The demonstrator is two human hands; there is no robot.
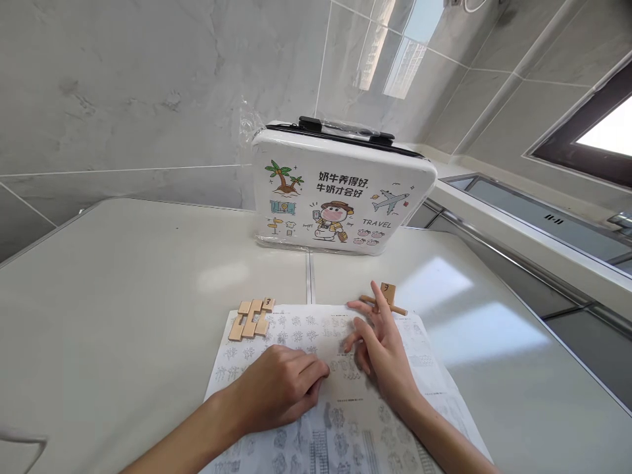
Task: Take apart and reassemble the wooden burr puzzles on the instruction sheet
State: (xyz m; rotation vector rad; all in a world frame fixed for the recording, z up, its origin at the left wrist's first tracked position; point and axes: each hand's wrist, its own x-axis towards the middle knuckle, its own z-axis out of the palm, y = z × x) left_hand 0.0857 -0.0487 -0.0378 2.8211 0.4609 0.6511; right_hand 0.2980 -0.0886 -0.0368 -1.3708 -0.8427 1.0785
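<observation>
A printed paper sheet point(340, 421) with rows of small diagrams lies on the white table point(123, 296). My left hand point(281, 388) rests on the sheet with its fingers curled in, knuckles up, nothing visible in it. My right hand point(378, 345) lies on the sheet with fingers spread; its fingertips reach toward a small wooden piece marked with a number point(386, 296) at the sheet's far right corner. A cluster of interlocked wooden blocks point(251, 318) sits on the sheet's far left corner, apart from both hands.
A white cartoon-printed case with a black handle point(340, 191) stands upright behind the sheet, against the tiled wall. A seam point(309, 273) runs down the table's middle. A ledge and a window frame point(567, 217) lie to the right.
</observation>
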